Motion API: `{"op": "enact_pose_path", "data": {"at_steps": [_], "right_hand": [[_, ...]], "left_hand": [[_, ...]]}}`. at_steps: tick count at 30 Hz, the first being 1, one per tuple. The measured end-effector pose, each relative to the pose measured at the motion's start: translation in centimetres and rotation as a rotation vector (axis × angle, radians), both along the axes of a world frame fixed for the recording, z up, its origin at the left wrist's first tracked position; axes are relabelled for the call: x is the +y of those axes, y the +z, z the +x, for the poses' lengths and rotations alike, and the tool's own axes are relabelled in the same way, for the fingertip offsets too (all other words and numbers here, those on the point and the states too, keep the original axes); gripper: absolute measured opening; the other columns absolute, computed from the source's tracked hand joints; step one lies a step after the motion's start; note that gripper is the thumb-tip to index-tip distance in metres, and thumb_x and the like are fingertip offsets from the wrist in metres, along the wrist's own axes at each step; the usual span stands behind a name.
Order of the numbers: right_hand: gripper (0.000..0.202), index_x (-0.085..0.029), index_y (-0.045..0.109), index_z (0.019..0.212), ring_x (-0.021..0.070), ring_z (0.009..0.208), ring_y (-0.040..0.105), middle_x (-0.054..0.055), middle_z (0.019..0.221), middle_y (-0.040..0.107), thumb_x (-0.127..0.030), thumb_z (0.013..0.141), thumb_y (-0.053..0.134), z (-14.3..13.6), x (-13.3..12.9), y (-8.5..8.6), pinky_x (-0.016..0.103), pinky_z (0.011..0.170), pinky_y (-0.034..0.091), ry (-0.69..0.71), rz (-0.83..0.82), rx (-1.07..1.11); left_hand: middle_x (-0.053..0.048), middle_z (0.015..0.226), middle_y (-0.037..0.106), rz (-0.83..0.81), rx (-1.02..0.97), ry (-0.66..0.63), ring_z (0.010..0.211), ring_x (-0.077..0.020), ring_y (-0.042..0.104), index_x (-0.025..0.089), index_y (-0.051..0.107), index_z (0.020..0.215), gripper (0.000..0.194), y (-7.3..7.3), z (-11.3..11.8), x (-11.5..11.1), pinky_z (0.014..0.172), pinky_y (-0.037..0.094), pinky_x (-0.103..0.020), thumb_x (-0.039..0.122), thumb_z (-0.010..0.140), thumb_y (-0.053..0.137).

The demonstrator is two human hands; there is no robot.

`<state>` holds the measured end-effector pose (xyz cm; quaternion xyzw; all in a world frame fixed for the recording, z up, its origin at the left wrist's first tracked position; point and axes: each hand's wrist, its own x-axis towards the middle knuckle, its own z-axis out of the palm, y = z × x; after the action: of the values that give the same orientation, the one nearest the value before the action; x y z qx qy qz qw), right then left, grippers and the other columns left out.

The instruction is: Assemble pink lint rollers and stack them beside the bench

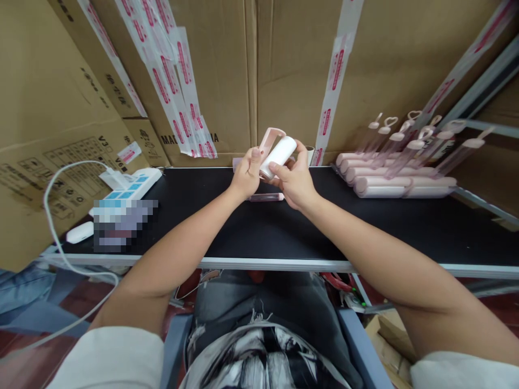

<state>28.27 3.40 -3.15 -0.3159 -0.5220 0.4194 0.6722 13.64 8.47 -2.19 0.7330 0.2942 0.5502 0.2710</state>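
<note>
A white cylinder (279,155) is tilted between my two hands over the black tabletop. My left hand (246,174) is closed around a pink curved piece (270,139) that stands up beside the cylinder; its fingers also meet the cylinder's lower end. My right hand (298,181) grips the white cylinder from the right, thumb on its near side. Just below the hands a clear, pink-tipped tube (265,198) lies flat on the table. Another small white round item (310,154) shows partly behind my right hand.
Pink and white cylinders (405,186) are stacked at the right, with several clear tubes with heart-shaped loops on top. A white power strip (138,186) with a cable sits at the left. Cardboard boxes (292,81) wall the back. The table's metal edge (275,263) runs in front.
</note>
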Motion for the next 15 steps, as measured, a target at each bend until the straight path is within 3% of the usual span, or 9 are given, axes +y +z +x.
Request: {"op": "enact_pose_path", "data": {"at_steps": [7,11,15], "right_hand": [[0.117,-0.047,0.008,0.166,0.0363,0.129,0.069,0.014,0.155,0.053,-0.065,0.08,0.085,-0.1,0.3,-0.6,0.054,0.09,0.071,-0.077,0.044,-0.128],[0.113,-0.048,0.001,0.169,0.034,0.126,0.07,0.014,0.155,0.055,-0.067,0.088,0.077,-0.5,0.0,-0.7,0.054,0.091,0.07,-0.094,0.09,-0.221],[0.109,-0.048,-0.003,0.17,0.0306,0.12,0.071,0.012,0.153,0.057,-0.061,0.092,0.072,-0.7,-0.1,-0.4,0.051,0.091,0.07,-0.089,0.122,-0.265]], "left_hand": [[-0.014,0.124,0.08,0.113,0.042,0.079,0.112,-0.0266,0.076,0.02,0.068,0.138,0.086,0.0,0.3,-1.2,0.094,0.06,-0.037,0.086,0.105,0.022],[-0.017,0.126,0.079,0.064,0.076,0.17,0.117,-0.0308,0.075,0.019,0.066,0.137,0.092,-0.2,0.5,-1.2,0.101,0.058,-0.043,0.089,0.102,0.017],[-0.021,0.145,0.071,0.029,0.087,0.107,0.134,-0.0336,0.07,0.019,0.057,0.148,0.097,0.0,0.7,-1.3,0.11,0.057,-0.046,0.092,0.1,0.014]]}}
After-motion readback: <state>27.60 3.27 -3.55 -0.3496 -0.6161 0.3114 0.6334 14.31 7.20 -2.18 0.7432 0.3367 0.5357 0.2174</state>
